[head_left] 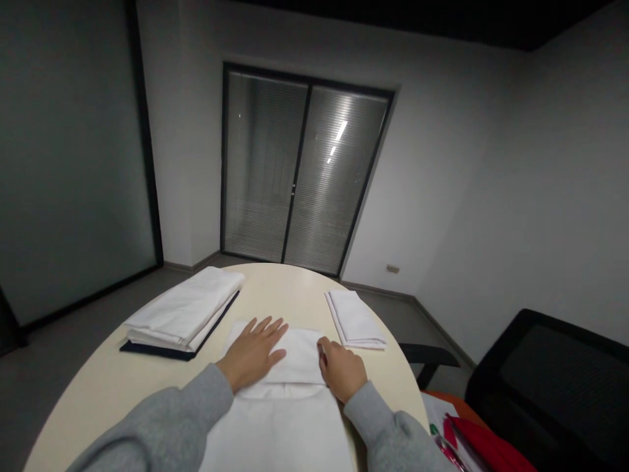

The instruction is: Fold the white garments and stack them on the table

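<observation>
A white cloth (278,426) lies in front of me, its far part folded over toward me and its near part running off the bottom of the view. My left hand (256,354) rests flat on the left side of the folded part, fingers spread. At the right edge of the fold, my right hand (341,368) is closed with curled fingers on the cloth's edge; the fingertips are partly hidden. Beyond it to the right sits a smaller folded white cloth (356,319).
A stack of folded white cloth (189,308) lies on a dark navy piece (157,350) at the left of the round cream table (98,393). Right of the table stands a black mesh chair (545,387), with red fabric (491,446) and papers close by. Glass doors (304,170) stand behind.
</observation>
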Tool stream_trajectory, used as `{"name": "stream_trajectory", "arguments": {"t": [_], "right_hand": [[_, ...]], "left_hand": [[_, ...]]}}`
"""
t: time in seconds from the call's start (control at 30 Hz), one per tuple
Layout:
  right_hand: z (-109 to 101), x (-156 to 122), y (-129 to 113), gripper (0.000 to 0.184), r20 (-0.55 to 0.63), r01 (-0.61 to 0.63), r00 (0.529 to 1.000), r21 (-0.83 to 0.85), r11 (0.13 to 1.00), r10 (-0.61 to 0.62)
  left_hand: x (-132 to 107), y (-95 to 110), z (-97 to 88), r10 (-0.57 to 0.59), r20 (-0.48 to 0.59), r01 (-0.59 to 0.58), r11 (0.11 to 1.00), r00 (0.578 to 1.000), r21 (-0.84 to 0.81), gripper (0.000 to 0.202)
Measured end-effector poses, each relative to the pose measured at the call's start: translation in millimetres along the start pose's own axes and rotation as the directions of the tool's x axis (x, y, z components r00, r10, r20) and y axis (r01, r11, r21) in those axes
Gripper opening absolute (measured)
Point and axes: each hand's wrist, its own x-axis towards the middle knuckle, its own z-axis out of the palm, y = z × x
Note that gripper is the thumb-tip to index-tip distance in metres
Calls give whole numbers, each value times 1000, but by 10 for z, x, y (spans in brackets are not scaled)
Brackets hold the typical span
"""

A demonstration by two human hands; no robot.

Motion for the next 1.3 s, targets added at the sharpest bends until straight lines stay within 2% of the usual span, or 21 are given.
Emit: {"name": "stream_trajectory", "arguments": {"t": [0.1, 0.17, 0.23, 0.27, 0.33, 0.4, 0.53, 0.7, 0.8, 0.9, 1.0, 1.07, 1.1, 1.2, 1.27, 1.3], "right_hand": [[-120, 2, -167, 37, -99, 37, 994, -57, 998, -43], [-114, 60, -321, 52, -156, 190, 969, -16, 982, -190], [-22, 157, -459, 64, -117, 362, 929, 96, 927, -351], [47, 212, -509, 67, -68, 406, 914, 157, 900, -400], [192, 317, -556, 70, 40, 411, 901, 237, 880, -432], [307, 400, -542, 71, 86, 397, 899, 250, 883, -429], [397, 508, -435, 78, 102, 372, 909, 234, 898, -404], [440, 600, -340, 81, 121, 313, 930, 226, 922, -346], [411, 622, -291, 77, 119, 324, 927, 229, 918, -357], [282, 689, -231, 73, 117, 373, 907, 226, 900, -405], [110, 882, -203, 72, 158, 410, 880, 219, 885, -447], [17, 1067, -223, 71, 224, 422, 857, 213, 881, -464], [-20, 1161, -242, 68, 264, 427, 842, 210, 880, -471], [-116, 1375, -305, 45, 372, 451, 785, 205, 868, -496], [-206, 1404, -324, 29, 384, 479, 765, 196, 856, -516], [-266, 1373, -322, 24, 361, 493, 771, 185, 850, -525]], "left_hand": [[-29, 6, 244, -15, 30, 14, 999, 999, 33, 59], [-62, 16, 297, -24, 32, 21, 997, 999, 71, 59], [-76, 27, 283, -21, 47, 16, 994, 999, 105, 56], [-76, 30, 265, -24, 54, 17, 993, 998, 115, 56], [-69, 31, 232, -42, 56, 35, 993, 998, 117, 57], [-67, 28, 210, -58, 43, 54, 994, 997, 99, 57], [-121, 3, 183, -137, 17, 135, 987, 990, 87, 62], [-204, -134, 132, -339, 18, 333, 933, 941, 136, 72], [-218, -128, 27, -354, 22, 345, 922, 935, 173, 67], [-315, 112, -144, -277, 15, 271, 948, 961, 170, 59], [-552, 494, -259, -14, 108, 11, 1000, 994, 23, 63], [-724, 691, -262, 171, 210, -157, 984, 963, -83, 71], [-793, 748, -250, 226, 246, -203, 972, 943, -114, 74], [-905, 760, -212, 280, 262, -252, 958, 924, -135, 76], [-922, 695, -208, 308, 239, -283, 950, 921, -133, 74], [-923, 661, -211, 324, 228, -301, 945, 918, -130, 73]]}}
